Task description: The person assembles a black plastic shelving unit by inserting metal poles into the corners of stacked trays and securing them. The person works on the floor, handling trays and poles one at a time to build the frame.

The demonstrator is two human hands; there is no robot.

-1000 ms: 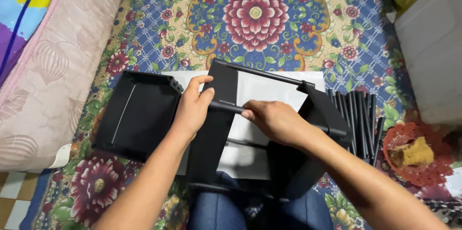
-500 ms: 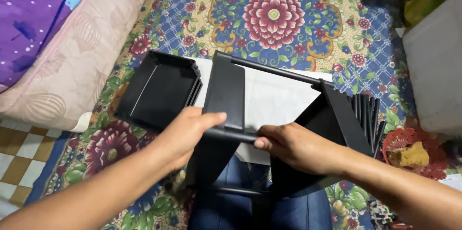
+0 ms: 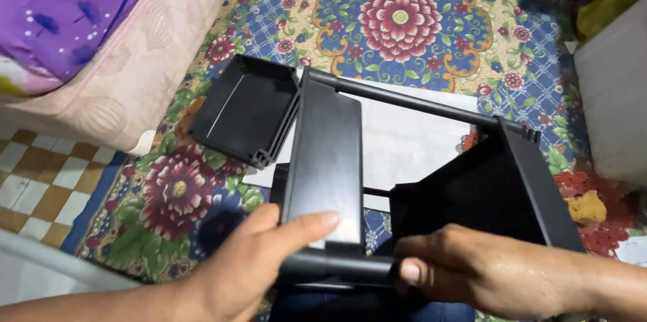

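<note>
Head view, looking down at both hands on a black plastic rack frame (image 3: 323, 167) held over a flowered rug (image 3: 404, 18).

Left hand (image 3: 249, 268): fingers curl around the near crossbar (image 3: 337, 269) of the frame from the left, thumb laid across the lower end of the flat upright panel (image 3: 322, 160). Fingers are closed on the bar.

Right hand (image 3: 472, 268): fingers wrap the same crossbar from the right, thumb tip pressed against the bar's end just beside the left hand's grip. Closed on the bar as well. The two hands sit close together, nearly touching.

Frame layout relative to the fingers: flat panel rises away from the left thumb toward a far crossbar (image 3: 411, 101), which runs rightward to a second, angled side panel (image 3: 499, 187) standing above the right hand's knuckles. A thin rod (image 3: 376, 192) spans between the two panels, just beyond the fingers.

Beyond the left fingers, up and left: a stack of black trays (image 3: 242, 109) lying on the rug, touching a white sheet (image 3: 404, 147) that lies under the frame.

Far left of the left hand: a pink mattress edge (image 3: 135, 72) with purple bedding (image 3: 60, 18), and checkered floor (image 3: 40, 180) below it. Right of the right hand: a white box (image 3: 613, 93) and a yellow sponge (image 3: 588, 207).
</note>
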